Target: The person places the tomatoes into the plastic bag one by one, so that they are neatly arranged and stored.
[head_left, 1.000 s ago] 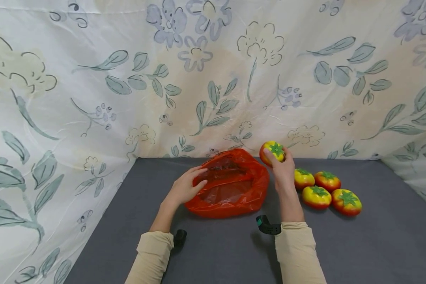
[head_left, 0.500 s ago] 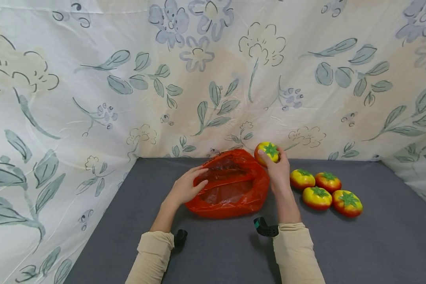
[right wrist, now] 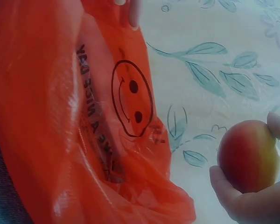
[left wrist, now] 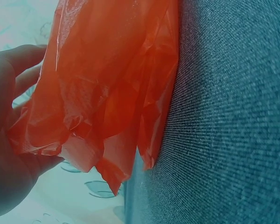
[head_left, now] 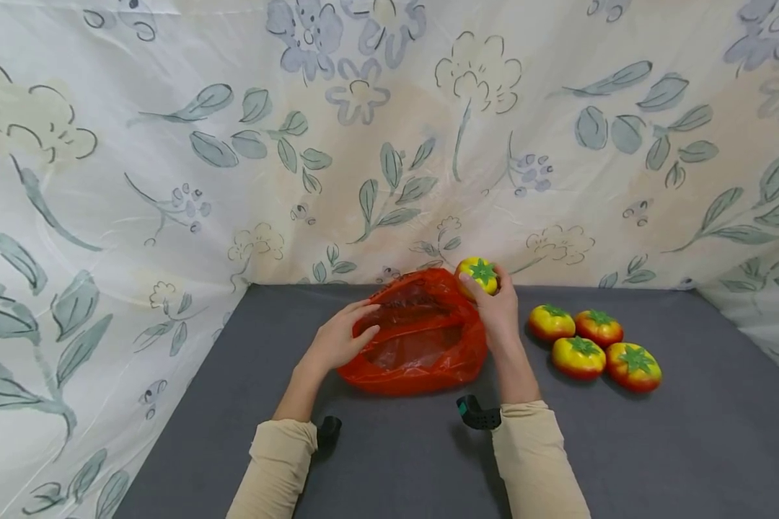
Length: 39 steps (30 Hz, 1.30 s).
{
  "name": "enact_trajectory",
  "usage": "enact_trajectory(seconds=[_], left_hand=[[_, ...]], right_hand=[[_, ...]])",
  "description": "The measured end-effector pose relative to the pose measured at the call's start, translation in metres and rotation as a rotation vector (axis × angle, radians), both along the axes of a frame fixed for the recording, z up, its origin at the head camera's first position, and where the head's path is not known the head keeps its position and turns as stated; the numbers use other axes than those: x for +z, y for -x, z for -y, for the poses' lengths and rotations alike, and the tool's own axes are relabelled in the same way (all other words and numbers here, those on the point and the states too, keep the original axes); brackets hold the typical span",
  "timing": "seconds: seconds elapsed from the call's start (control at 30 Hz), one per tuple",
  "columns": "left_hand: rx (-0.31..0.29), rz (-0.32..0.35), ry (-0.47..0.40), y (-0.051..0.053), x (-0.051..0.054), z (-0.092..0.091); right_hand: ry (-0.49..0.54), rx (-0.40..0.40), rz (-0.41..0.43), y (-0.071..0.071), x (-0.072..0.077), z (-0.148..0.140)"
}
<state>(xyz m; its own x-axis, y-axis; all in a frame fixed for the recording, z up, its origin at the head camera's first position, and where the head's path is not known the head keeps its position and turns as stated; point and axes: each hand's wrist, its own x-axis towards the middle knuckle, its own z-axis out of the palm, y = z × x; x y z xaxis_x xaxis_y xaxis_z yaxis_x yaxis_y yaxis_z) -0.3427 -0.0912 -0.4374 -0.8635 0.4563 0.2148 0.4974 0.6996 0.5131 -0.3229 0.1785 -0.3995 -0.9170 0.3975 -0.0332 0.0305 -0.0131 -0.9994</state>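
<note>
Beside a crinkled red plastic bag (head_left: pixel 415 384), the right hand (head_left: pixel 498 306) grips a round red-and-yellow tomato (head_left: pixel 482 269); should the loosely spread left hand (head_left: pixel 340 339) slip, the bag could sag and snag it.

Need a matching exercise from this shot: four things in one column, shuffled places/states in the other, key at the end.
Column 1
1. left hand
2. right hand
3. plastic bag
4. four loose fruits

Column 2
A. holding a single fruit
B. grouped on the dark tabletop
C. at the bag's left edge
D. red, with a printed smiley face

Pairs: 1-C; 2-A; 3-D; 4-B
</note>
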Motion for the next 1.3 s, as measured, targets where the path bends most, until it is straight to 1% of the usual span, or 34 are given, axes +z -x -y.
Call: enact_trajectory(seconds=[0.13,0.33,0.47,0.67,0.9,1.13,1.3], left_hand=[[-0.003,-0.007,-0.010,0.000,0.001,0.000],[0.008,0.003,-0.001,-0.002,0.001,0.000],[0.010,0.002,0.000,-0.001,0.001,0.001],[0.005,0.011,0.010,0.000,0.000,0.001],[0.003,0.010,-0.002,0.000,0.000,0.000],[0.011,0.013,0.000,-0.002,0.001,0.000],[0.011,0.005,-0.001,-0.002,0.000,0.000]], right_hand=[[-0.009,0.007,-0.002,0.002,-0.001,0.005],[-0.022,0.021,0.013,0.003,-0.005,0.009],[-0.032,0.041,0.007,0.003,-0.007,0.012],[-0.056,0.056,0.021,0.004,-0.012,0.017],[-0.052,0.065,0.006,0.005,-0.014,0.021],[-0.102,0.078,0.008,0.005,-0.018,0.026],[-0.116,0.083,-0.009,0.006,-0.022,0.030]])
